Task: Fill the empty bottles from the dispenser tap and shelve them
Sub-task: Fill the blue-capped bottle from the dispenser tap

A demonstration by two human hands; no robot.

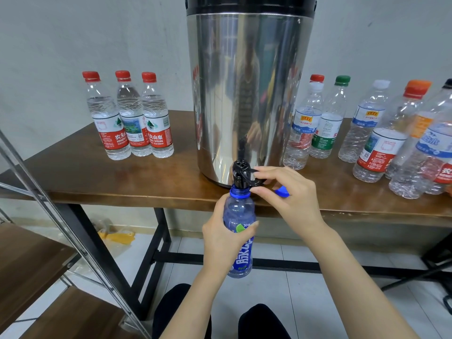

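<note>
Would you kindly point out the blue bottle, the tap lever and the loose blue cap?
blue bottle (238, 209): head view, upper body.
tap lever (247, 170): head view, black handle.
loose blue cap (281, 192): head view, its top.

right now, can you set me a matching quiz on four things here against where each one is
Things:
1 blue bottle
2 blue cap
3 trio of red-capped bottles
4 green-capped bottle

Places:
a lying on the table by the right hand
b standing left of the dispenser
c held under the tap by the left hand
d standing right of the dispenser

Pairs: 1-c, 2-a, 3-b, 4-d
</note>
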